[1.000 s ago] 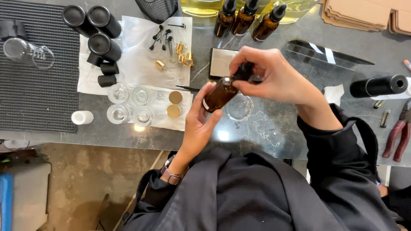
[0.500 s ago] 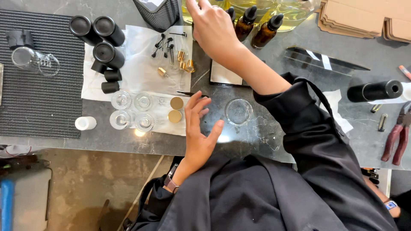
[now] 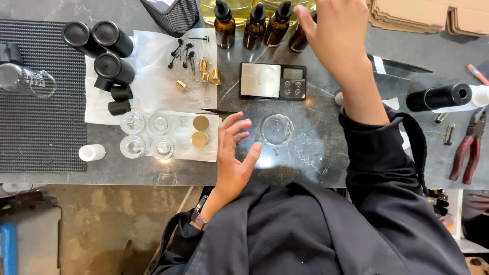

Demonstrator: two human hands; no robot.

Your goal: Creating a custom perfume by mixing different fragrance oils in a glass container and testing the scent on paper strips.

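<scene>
My right hand (image 3: 336, 38) reaches to the back of the grey stone counter (image 3: 316, 153). Its fingers sit on the top of the rightmost amber dropper bottle (image 3: 297, 39), whose cap they hide. Three more amber dropper bottles (image 3: 254, 25) stand in a row to its left. My left hand (image 3: 234, 153) hovers empty near the counter's front edge, fingers spread. It lies between a small round glass dish (image 3: 276, 129) and a white paper (image 3: 153, 86). A small digital scale (image 3: 272, 80) lies between the dish and the bottles.
On the paper lie several clear glass jars (image 3: 133, 146), two gold lids (image 3: 200, 122), black pipettes (image 3: 188, 51), gold collars (image 3: 209, 71) and black tubes (image 3: 109, 66). A ribbed black mat (image 3: 41, 117) with a glass beaker (image 3: 25, 79) is at left. Right: black cylinder (image 3: 438, 97), pliers (image 3: 468, 147), cardboard stack (image 3: 423, 15).
A second ago both hands held an amber bottle over the dish. My right hand carried it back to the row of bottles; my left hand let go and stayed open near the front.
</scene>
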